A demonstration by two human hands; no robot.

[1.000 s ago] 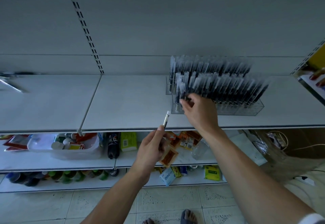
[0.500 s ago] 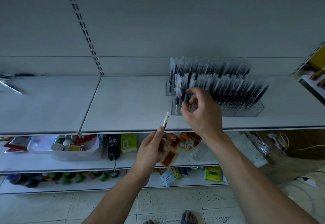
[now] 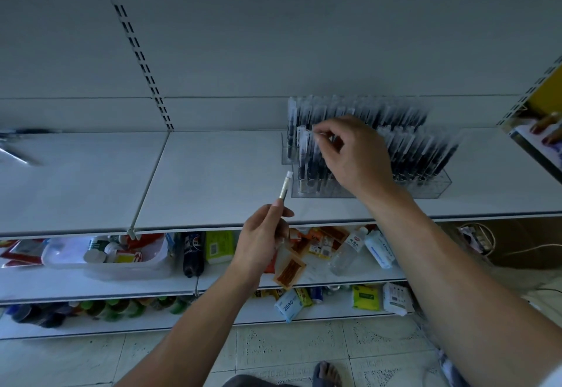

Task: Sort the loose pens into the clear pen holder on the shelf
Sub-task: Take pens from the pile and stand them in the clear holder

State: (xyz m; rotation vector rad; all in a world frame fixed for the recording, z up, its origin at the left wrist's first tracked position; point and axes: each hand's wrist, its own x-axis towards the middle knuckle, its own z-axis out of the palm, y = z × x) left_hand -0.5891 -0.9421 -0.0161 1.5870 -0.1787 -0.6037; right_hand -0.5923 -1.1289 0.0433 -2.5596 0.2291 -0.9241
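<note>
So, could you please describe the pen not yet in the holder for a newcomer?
Start at the wide white top shelf, where the clear pen holder stands on the right. Just left of its front corner, the left hand holds one pen up by its lower end. Unlike the dark pens racked in the holder, it is outside it, tilted, pale end uppermost.

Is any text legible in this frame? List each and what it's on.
"ZERO": on the pale blue packet.
Labels on the yellow-green box, the clear plastic bottle and the yellow packet are too small or blurred to read.
</note>
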